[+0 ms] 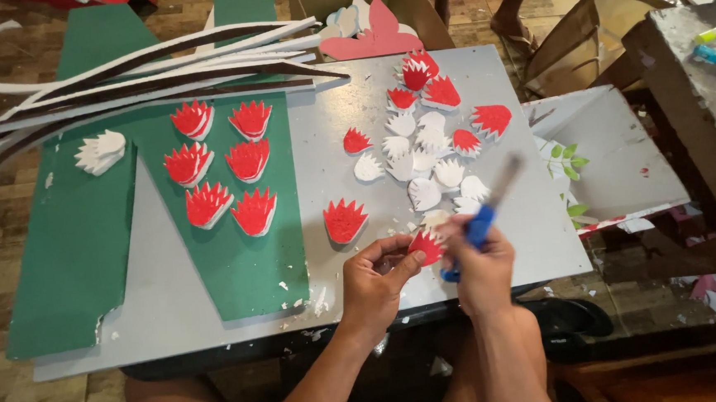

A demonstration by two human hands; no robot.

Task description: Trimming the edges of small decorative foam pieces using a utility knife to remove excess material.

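Observation:
My left hand pinches a small red flame-shaped foam piece at the table's near edge. Close beside it, my right hand grips a blue-handled cutter whose blurred blade points up and to the right. Another red foam piece lies flat just above my left hand. Several finished red pieces lie in two columns on a green foam sheet. A heap of white and red cut-outs covers the table's middle right.
The grey table carries long white and brown foam strips at the back left, a white cut-out and a second green sheet. A white board with green leaves and a wooden bench stand to the right. A pink foam shape lies behind.

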